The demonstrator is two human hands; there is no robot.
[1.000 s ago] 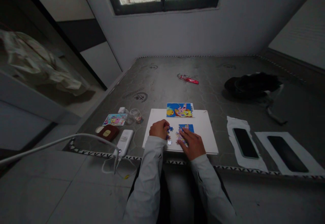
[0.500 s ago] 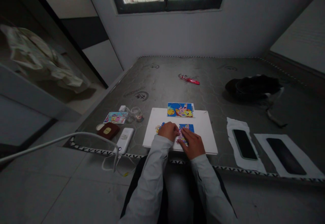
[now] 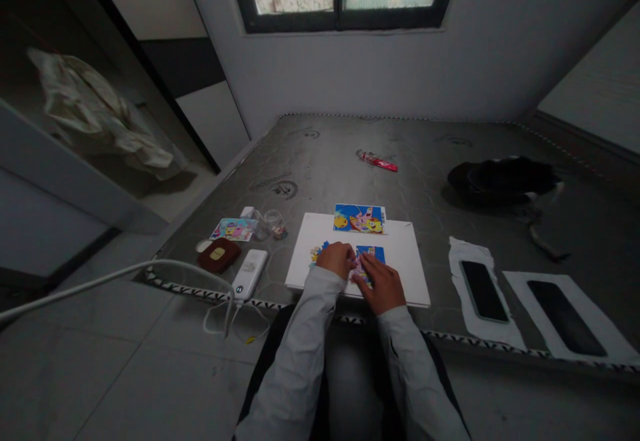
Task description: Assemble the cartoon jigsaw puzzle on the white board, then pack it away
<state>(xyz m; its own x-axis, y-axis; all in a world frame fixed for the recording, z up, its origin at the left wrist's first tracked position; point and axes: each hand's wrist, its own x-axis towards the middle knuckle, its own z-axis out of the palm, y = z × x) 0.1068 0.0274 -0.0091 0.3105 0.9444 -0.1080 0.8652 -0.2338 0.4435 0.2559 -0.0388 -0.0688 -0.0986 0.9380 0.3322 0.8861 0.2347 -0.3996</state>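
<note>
Left hand (image 3: 336, 259) curls over cardboard jigsaw pieces (image 3: 361, 269) — grip unclear; right hand (image 3: 381, 284) splayed open.

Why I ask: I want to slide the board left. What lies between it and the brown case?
In the head view, a white power bank lies between the brown case and the white board, with a cable trailing from its near end.
</note>
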